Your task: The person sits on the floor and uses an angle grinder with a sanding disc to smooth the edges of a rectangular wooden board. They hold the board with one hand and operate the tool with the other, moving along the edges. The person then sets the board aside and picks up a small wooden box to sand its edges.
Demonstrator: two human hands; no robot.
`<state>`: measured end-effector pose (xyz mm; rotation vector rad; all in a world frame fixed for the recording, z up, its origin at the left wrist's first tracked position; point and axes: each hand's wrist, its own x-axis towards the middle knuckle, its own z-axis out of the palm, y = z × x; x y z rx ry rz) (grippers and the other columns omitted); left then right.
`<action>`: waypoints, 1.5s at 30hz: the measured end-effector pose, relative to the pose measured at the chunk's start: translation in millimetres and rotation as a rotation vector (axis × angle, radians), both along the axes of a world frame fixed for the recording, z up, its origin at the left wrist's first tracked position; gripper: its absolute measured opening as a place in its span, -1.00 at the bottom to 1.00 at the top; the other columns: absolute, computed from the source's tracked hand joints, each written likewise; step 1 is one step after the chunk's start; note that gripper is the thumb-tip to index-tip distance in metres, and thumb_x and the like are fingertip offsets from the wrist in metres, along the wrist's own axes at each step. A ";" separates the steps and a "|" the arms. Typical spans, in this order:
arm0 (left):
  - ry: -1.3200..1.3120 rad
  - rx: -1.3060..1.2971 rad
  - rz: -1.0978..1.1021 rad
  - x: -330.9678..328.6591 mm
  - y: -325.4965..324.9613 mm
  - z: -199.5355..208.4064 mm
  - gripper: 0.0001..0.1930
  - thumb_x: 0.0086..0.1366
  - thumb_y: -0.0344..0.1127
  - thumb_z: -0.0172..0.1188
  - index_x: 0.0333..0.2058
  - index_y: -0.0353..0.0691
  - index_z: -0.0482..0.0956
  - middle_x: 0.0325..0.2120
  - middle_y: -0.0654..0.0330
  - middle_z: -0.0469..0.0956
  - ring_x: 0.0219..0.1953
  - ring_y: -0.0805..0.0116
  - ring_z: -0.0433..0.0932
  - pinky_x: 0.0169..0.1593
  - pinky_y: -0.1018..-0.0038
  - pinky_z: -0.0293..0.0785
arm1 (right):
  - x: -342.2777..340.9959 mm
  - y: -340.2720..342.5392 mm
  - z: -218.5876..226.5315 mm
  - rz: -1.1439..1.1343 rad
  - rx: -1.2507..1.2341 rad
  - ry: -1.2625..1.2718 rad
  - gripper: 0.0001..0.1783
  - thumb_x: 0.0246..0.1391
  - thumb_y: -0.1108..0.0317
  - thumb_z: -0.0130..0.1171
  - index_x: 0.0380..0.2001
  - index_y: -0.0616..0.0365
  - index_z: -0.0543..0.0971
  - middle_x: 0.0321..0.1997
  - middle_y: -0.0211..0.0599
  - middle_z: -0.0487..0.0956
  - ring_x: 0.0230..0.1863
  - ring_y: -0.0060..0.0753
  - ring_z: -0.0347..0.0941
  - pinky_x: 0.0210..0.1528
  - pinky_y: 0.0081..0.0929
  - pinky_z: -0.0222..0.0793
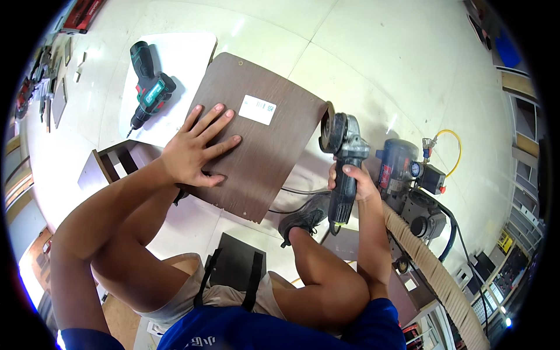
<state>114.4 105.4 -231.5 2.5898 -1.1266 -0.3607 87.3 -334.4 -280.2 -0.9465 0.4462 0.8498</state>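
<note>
A dark brown wood-look board (262, 149) with a white label (257, 110) lies in front of me, its near edge chipped and ragged. My left hand (198, 149) rests flat on the board's left part, fingers spread. In my right hand (357, 181) is an angle grinder (345, 163), gripped round its black body and held upright. The grinder's disc (328, 125) is at the board's right corner; whether it touches the edge I cannot tell. A cordless drill (151, 87), dark with teal and a bit fitted, lies on a white panel (181, 49) beyond my left hand.
To the right stands a small air compressor (399, 166) with a gauge and a yellow hose (458, 151). A ribbed tan hose (431, 265) runs toward the lower right. Black cable (291, 201) lies near my shoe (306, 219). Shelving (525, 128) lines the right edge.
</note>
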 end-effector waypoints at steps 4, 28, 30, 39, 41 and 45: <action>-0.047 0.012 -0.007 1.1 0.2 0.2 -0.16 0.05 0.30 0.15 0.30 0.09 0.44 0.46 -0.06 0.06 0.52 -0.06 -0.06 0.49 -0.10 -0.32 | -0.6 -2.1 2.0 0.003 -0.005 -0.028 -0.40 -0.03 0.21 0.30 0.04 0.24 0.37 -0.38 -0.10 0.56 -0.43 -0.16 0.58 -0.32 -0.19 0.58; -0.046 0.018 -0.012 2.3 0.3 0.2 -0.16 0.06 0.33 0.15 0.30 0.08 0.45 0.45 -0.08 0.07 0.50 -0.11 -0.04 0.48 -0.12 -0.30 | -11.6 12.6 -1.9 -0.072 0.082 0.007 -0.45 0.01 0.20 0.32 0.00 0.23 0.39 -0.37 -0.13 0.57 -0.40 -0.19 0.60 -0.33 -0.23 0.55; -0.040 0.023 -0.014 0.7 -2.2 0.4 -0.16 0.05 0.34 0.15 0.29 0.08 0.45 0.45 -0.08 0.07 0.50 -0.12 -0.04 0.48 -0.12 -0.29 | -18.1 9.7 1.1 -0.066 0.070 -0.010 -0.45 0.01 0.20 0.32 0.00 0.22 0.39 -0.36 -0.14 0.57 -0.40 -0.19 0.60 -0.32 -0.23 0.55; -0.049 0.011 -0.019 1.0 -2.4 0.2 -0.15 0.04 0.33 0.17 0.28 0.06 0.47 0.44 -0.11 0.07 0.50 -0.13 -0.04 0.48 -0.14 -0.29 | -13.2 13.4 -2.0 -0.087 0.071 0.019 -0.46 -0.01 0.18 0.32 -0.02 0.22 0.41 -0.39 -0.14 0.57 -0.41 -0.19 0.60 -0.35 -0.23 0.55; -0.055 0.024 -0.019 2.4 -1.5 1.0 -0.15 0.04 0.33 0.17 0.28 0.06 0.46 0.44 -0.11 0.07 0.50 -0.13 -0.05 0.48 -0.14 -0.28 | -8.5 12.2 -2.6 -0.084 0.055 0.026 -0.45 -0.02 0.19 0.33 -0.02 0.22 0.41 -0.39 -0.13 0.58 -0.41 -0.19 0.60 -0.36 -0.23 0.55; -0.045 0.015 -0.016 1.0 -2.2 -1.3 -0.14 0.02 0.33 0.19 0.29 0.07 0.46 0.45 -0.11 0.06 0.51 -0.13 -0.05 0.47 -0.15 -0.28 | -1.1 12.2 -5.3 -0.080 0.052 0.057 -0.44 -0.03 0.21 0.34 -0.02 0.24 0.41 -0.37 -0.11 0.59 -0.42 -0.18 0.61 -0.35 -0.22 0.56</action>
